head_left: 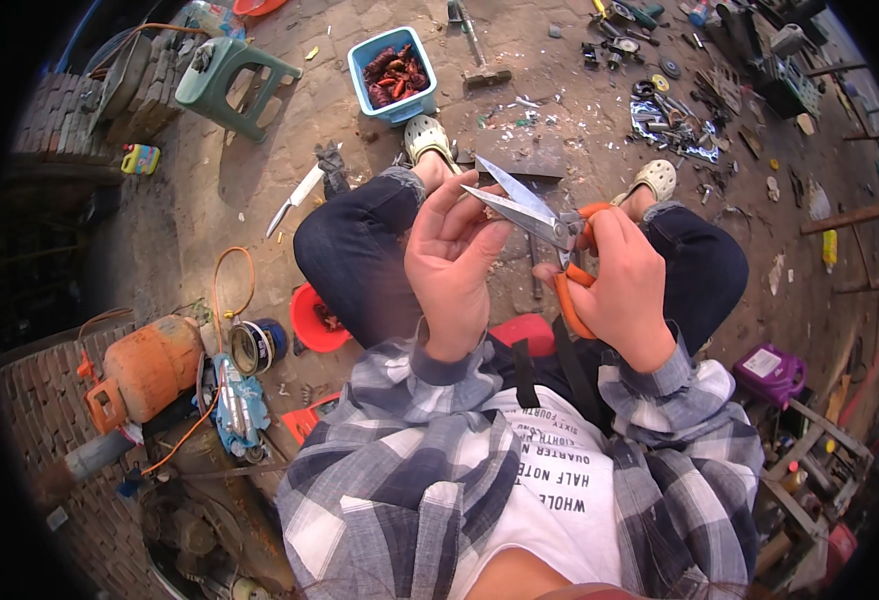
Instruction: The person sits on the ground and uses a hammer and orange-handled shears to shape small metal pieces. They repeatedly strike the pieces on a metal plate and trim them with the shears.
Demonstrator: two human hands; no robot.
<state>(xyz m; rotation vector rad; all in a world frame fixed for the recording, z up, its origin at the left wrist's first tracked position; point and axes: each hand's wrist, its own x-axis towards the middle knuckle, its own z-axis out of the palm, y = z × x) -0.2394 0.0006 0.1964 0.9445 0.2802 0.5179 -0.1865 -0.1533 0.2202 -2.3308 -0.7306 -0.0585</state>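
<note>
A pair of scissors [560, 232] with orange handles and silver blades is in my right hand [625, 285], whose fingers are through and around the handles. Its blades are spread apart and point up and to the left. My left hand [448, 265] is raised beside the blades with its fingers curled and its thumb under the lower blade. Something small and brownish seems to be between thumb and fingers, mostly hidden by the blade. Beyond my feet stands a light blue tub [430, 102] holding several dark red crayfish [395, 75].
A red bowl [305, 325] with reddish bits sits left of my knee. A knife [297, 198] lies on the brick ground near a dark glove [333, 168]. A green stool [235, 88] and an orange gas cylinder [155, 368] stand left; metal parts [675, 125] lie far right.
</note>
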